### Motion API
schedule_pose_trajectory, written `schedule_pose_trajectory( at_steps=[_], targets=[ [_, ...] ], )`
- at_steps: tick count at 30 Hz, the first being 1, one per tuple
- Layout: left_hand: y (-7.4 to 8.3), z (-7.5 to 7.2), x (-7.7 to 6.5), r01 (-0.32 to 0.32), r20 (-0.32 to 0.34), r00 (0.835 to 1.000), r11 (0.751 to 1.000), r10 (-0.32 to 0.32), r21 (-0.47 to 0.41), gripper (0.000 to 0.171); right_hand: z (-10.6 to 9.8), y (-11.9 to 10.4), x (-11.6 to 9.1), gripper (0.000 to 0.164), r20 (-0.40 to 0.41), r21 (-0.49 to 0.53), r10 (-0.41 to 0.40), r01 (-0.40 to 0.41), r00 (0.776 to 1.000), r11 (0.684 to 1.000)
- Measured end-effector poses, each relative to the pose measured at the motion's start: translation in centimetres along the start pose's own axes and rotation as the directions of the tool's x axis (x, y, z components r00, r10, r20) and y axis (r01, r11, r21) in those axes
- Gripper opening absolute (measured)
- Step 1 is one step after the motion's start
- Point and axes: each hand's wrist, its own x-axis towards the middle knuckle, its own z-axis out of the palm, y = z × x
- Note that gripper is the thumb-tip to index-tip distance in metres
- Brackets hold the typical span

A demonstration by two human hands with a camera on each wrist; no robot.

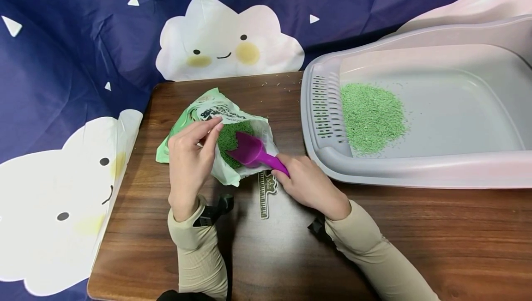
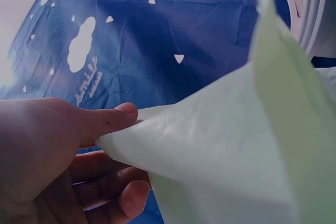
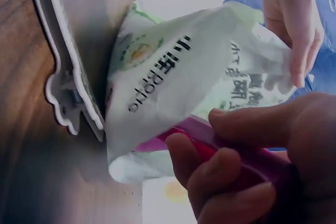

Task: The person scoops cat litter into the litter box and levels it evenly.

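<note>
In the head view my left hand (image 1: 189,158) pinches the rim of an opened green-and-white bag (image 1: 222,107) between thumb and fingers; the left wrist view shows the thumb on the bag's pale edge (image 2: 157,140). Green pellets (image 1: 228,141) fill the bag's mouth. My right hand (image 1: 309,181) grips the handle of a purple scoop (image 1: 249,148), its blade inside the bag mouth among the pellets. From the right wrist, the bag's printed side (image 3: 163,72) hides most of the scoop blade.
A large grey litter tray (image 1: 415,171) stands at the right, with a heap of green pellets (image 1: 371,118) at its left end. A flat ruler-like piece (image 1: 263,197) lies partly under the bag. Stray pellets (image 1: 277,84) dot the wooden table (image 1: 137,227) near the back edge.
</note>
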Motion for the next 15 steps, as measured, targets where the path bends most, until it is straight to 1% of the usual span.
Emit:
schedule_pose_trajectory(
  at_steps=[5, 9, 12, 15],
  targets=[
    [0.0, 0.0, 0.0, -0.004, 0.000, 1.000, 1.000, 0.004, -0.001, 0.016, 0.8, -0.2, -0.1, 0.017, 0.012, -0.066, 0.024, -0.023, 1.000, 0.998],
    [0.1, 0.0, 0.0, -0.005, -0.001, 1.000, 1.000, 0.005, 0.002, 0.016, 2.0, 0.1, 0.3, 0.019, -0.005, -0.039, 0.030, -0.030, 1.000, 0.999],
    [0.1, 0.0, 0.0, -0.004, 0.000, 1.000, 1.000, 0.004, 0.003, 0.016, 3.1, 0.4, 0.7, 0.021, 0.000, -0.011, 0.029, -0.029, 1.000, 1.000],
    [0.1, 0.0, 0.0, -0.002, 0.002, 1.000, 1.000, 0.002, 0.002, 0.016, 3.8, 0.5, 0.8, 0.021, -0.008, -0.009, 0.026, -0.026, 1.000, 1.000]
  ],
)
